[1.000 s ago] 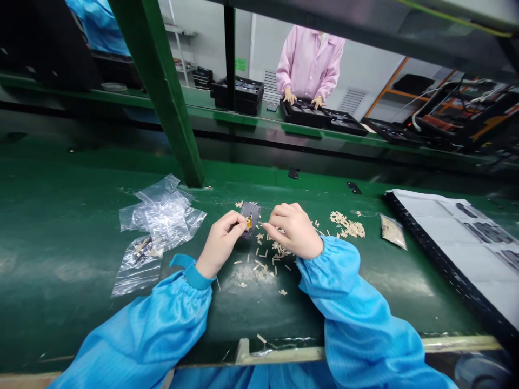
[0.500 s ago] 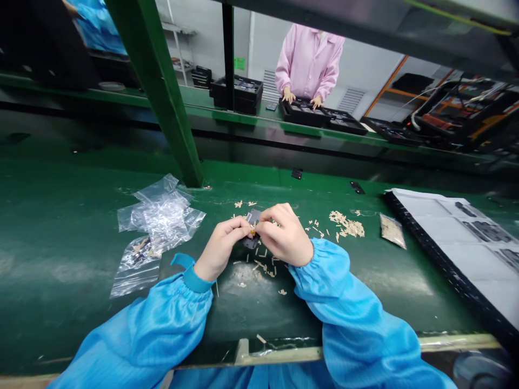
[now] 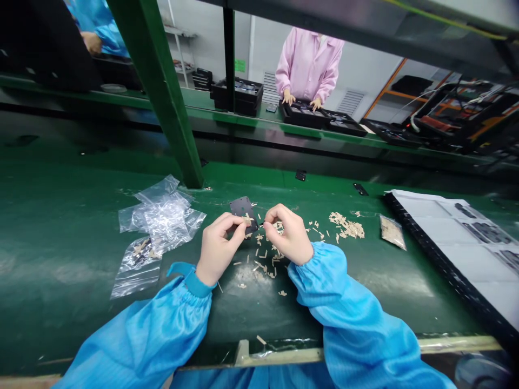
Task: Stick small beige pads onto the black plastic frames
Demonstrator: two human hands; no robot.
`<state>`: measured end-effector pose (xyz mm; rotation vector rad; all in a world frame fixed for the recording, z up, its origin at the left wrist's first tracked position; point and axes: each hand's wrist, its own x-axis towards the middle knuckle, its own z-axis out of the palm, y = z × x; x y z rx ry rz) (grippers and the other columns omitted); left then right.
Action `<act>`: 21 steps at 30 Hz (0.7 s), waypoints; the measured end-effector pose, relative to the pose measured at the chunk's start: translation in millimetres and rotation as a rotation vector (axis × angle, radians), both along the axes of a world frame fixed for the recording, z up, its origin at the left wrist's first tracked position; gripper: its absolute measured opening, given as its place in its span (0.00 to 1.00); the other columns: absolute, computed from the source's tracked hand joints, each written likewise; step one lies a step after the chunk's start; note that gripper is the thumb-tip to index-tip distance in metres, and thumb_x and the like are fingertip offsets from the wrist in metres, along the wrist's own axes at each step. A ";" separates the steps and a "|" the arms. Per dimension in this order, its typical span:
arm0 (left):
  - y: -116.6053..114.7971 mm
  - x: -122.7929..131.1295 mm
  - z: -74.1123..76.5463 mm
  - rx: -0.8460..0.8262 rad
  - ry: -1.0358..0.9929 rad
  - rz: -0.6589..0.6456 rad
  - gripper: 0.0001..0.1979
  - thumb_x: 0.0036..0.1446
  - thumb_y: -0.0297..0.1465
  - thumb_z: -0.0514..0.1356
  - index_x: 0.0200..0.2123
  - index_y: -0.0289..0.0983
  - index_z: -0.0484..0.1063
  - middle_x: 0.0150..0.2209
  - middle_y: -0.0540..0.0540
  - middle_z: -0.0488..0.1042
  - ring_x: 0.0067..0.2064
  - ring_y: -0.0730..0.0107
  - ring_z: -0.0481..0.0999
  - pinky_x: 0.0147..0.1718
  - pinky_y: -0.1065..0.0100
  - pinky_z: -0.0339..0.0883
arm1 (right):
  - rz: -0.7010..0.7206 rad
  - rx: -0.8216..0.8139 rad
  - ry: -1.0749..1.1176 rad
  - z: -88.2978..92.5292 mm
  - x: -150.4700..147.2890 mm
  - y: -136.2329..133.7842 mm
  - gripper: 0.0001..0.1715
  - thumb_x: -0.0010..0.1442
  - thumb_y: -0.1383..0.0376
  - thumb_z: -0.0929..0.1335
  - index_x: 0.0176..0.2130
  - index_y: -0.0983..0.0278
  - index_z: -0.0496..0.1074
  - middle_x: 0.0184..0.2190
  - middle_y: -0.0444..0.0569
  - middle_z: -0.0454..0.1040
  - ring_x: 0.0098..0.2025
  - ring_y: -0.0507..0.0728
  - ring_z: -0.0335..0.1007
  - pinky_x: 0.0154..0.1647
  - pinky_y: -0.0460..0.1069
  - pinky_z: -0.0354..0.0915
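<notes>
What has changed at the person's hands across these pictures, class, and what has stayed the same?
The right hand has drawn rightward, away from the dark plate. The left hand holds the plate, which now shows higher above its fingers. The plastic bags and beige scraps stayed put.

L hand (image 3: 221, 248) on dark grey plate (image 3: 242, 208), plain matt, no pattern seen; R hand (image 3: 290, 235) just beside it. Sleeves (image 3: 344, 319) behind both hands bright blue w/ faint fine grid, cuffs same blue. Beige strips (image 3: 346, 227) speckle dark green bench top (image 3: 73, 324) below & R of R hand, pale smears on the green btwn hands & body. Clear plastic bags (image 3: 162, 213) L of L hand, silvery. Far R of R hand: white sheet (image 3: 474, 281) w/ black edge, dark grey shapes on it. Well ahead of hands: pink coat (image 3: 308, 59) on co-worker, black trays (image 3: 302, 114), green post (image 3: 162, 97), orange frame (image 3: 389, 89)
</notes>
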<state>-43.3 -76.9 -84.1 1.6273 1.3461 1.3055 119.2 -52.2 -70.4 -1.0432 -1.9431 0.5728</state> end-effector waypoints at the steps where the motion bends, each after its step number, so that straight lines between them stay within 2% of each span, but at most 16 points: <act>1: -0.8 0.4 0.5 0.020 0.025 0.008 0.06 0.54 0.27 0.55 0.26 0.37 0.70 0.26 0.51 0.68 0.30 0.74 0.67 0.30 0.72 0.59 | -0.032 -0.027 0.006 -1.4 -1.3 -0.5 0.05 0.52 0.70 0.62 0.25 0.63 0.60 0.24 0.44 0.65 0.28 0.51 0.62 0.30 0.47 0.61; 6: -3.7 3.0 3.0 0.122 0.134 0.033 0.06 0.54 0.26 0.55 0.26 0.37 0.70 0.25 0.52 0.68 0.28 0.76 0.67 0.27 0.73 0.59 | -0.069 -0.070 0.016 -5.3 -6.9 -3.9 0.06 0.51 0.70 0.63 0.24 0.63 0.60 0.23 0.42 0.67 0.25 0.50 0.64 0.28 0.45 0.62; 13: -5.8 2.9 5.1 0.254 0.224 0.058 0.05 0.53 0.25 0.55 0.26 0.36 0.70 0.25 0.52 0.68 0.27 0.77 0.67 0.28 0.73 0.60 | -0.068 -0.008 -0.008 -3.9 -6.7 -6.7 0.06 0.51 0.71 0.63 0.25 0.63 0.61 0.23 0.44 0.68 0.26 0.50 0.64 0.29 0.44 0.62; 21: -6.6 2.7 3.6 0.310 0.270 0.071 0.05 0.53 0.24 0.56 0.27 0.37 0.70 0.26 0.51 0.70 0.29 0.75 0.68 0.29 0.73 0.61 | -0.025 0.041 -0.068 -3.2 -6.0 -8.7 0.05 0.52 0.71 0.62 0.26 0.63 0.61 0.25 0.45 0.68 0.28 0.51 0.64 0.31 0.46 0.61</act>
